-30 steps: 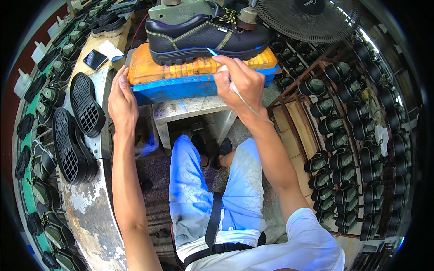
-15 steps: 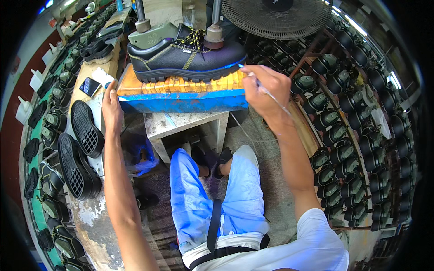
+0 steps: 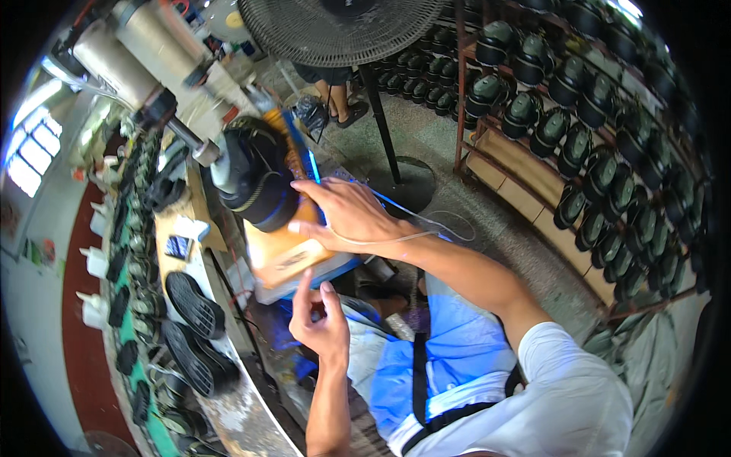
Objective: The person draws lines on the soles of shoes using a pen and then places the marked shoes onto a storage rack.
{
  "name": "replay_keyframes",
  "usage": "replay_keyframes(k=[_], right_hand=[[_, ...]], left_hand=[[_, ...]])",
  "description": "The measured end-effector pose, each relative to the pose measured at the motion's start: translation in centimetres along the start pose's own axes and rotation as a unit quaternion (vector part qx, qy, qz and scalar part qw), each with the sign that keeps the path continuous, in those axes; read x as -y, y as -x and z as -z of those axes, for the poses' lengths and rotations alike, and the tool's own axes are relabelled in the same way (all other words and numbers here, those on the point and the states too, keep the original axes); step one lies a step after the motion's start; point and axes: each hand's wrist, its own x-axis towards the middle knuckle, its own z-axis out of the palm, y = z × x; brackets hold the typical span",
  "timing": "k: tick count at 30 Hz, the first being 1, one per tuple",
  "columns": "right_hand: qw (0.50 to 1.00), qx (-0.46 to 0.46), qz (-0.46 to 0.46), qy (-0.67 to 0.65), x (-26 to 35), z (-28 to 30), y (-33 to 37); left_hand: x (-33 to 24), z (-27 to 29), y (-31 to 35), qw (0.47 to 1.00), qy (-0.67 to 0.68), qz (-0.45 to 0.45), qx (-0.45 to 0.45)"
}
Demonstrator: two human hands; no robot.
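A black shoe (image 3: 268, 196) with yellow stitching, blurred, sits on an orange-topped block (image 3: 276, 259) with a blue underside. Its near end faces me, beneath a metal press rod (image 3: 183, 135). My right hand (image 3: 358, 209) reaches over the block beside the shoe, thumb and index finger stretched apart. A thin pale cord (image 3: 457, 238) loops out by its wrist; whether the fingers hold its end is hidden. Just in front of the block's near edge is my left hand (image 3: 324, 327), index finger and thumb raised and apart, other fingers curled. It holds nothing visible.
Black soles (image 3: 199, 358) and a phone (image 3: 180, 246) lie on the left bench (image 3: 240, 415). Beyond it, shoes line a green conveyor (image 3: 156, 426). A large fan (image 3: 343, 30) stands ahead. Racks of shoes (image 3: 586, 145) fill the right. Another person's legs (image 3: 339, 99) show behind the fan.
My view has swung and tilted. The block and shoe have turned, so an end faces me instead of the long side. My left hand has left the block's corner; my right thumb and index have spread.
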Motion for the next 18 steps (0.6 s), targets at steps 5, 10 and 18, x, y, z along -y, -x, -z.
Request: replay_keyframes(k=[5,10,18], right_hand=[[0.981,0.059,-0.156,0.096,-1.2,-0.3,-2.3],[0.994,0.080,-0.075,0.015,-8.0,-2.9,-7.4],[0.973,0.101,-0.041,-0.203,-11.2,-1.8,-9.0]], left_hand=[[4.7,2.5,-15.0,0.966,-0.156,-0.204,-0.025],[2.7,4.5,-27.7,0.948,-0.195,-0.069,0.243],[2.5,-0.5,-21.3,0.961,-0.034,-0.274,-0.018]])
